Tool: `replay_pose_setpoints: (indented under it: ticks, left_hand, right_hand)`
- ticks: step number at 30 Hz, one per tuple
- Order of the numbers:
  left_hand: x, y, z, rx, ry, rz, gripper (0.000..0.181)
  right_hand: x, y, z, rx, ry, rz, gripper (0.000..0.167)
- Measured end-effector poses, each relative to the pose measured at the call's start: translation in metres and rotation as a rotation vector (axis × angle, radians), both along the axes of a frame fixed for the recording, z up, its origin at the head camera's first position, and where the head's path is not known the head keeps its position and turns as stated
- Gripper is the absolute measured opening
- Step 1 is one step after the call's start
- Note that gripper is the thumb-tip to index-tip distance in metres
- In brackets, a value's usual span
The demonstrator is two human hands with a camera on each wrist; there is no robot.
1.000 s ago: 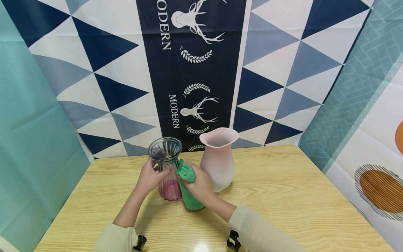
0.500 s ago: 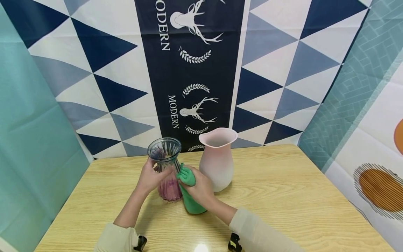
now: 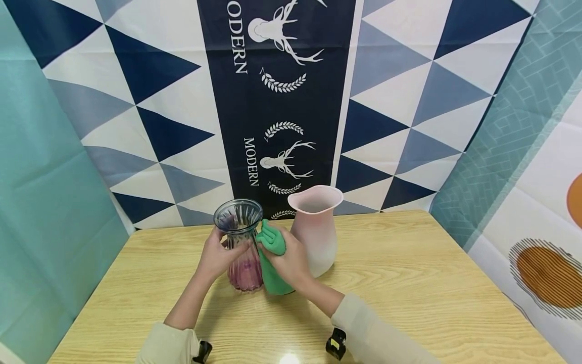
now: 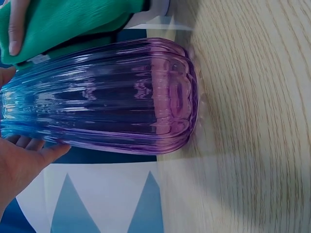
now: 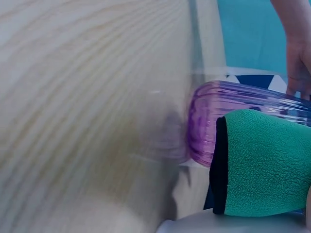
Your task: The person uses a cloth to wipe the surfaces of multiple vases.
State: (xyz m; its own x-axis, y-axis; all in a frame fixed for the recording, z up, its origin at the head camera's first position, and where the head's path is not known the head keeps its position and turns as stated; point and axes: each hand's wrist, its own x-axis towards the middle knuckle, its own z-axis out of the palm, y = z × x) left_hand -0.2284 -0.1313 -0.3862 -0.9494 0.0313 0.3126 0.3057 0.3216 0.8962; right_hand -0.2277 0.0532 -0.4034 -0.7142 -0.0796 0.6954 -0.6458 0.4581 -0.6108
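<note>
A ribbed glass vase [image 3: 245,270], blue at its flared rim and purple-pink at the base, stands upright on the wooden table. Around its neck, on the left side, my left hand [image 3: 219,255] grips it with fingers and thumb. My right hand [image 3: 291,258] holds a bunched green cloth [image 3: 275,278] against the vase's right side. In the right wrist view the cloth [image 5: 267,165] shows a fuzzy face and a dark edge, overlapping the purple base [image 5: 206,121]. The left wrist view shows fingers of the right hand [image 4: 16,29] pressing on the cloth [image 4: 77,24].
A white-and-pink vase [image 3: 318,227] with a wavy rim stands close behind the right hand. The wooden table [image 3: 409,283] ends at a patterned wall covering [image 3: 282,101] at the back. Teal sheeting [image 3: 54,177] hangs on the left.
My right hand and the green cloth dip slightly down the vase's side, then rise to a little above where they began. The left hand and both vases stay in place.
</note>
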Motion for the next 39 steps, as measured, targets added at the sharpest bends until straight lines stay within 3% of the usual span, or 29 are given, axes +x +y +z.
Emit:
replay_pose_setpoints:
  ticks: [13, 23, 32, 39]
  left_hand:
    - [-0.001, -0.001, -0.001, -0.015, -0.012, 0.009, 0.068]
    - [0.000, 0.002, 0.003, 0.016, -0.011, -0.029, 0.065]
    - [0.000, 0.002, 0.004, -0.002, -0.012, -0.021, 0.065]
    - [0.000, 0.001, 0.002, 0.006, -0.035, -0.017, 0.063]
  right_hand:
    - [-0.002, -0.004, 0.016, -0.025, 0.044, -0.037, 0.049]
    - [-0.001, -0.003, 0.011, 0.040, -0.039, -0.022, 0.047]
    - [0.001, -0.001, 0.006, 0.098, -0.134, -0.025, 0.046]
    - [0.005, 0.000, -0.006, 0.144, -0.128, -0.019, 0.046]
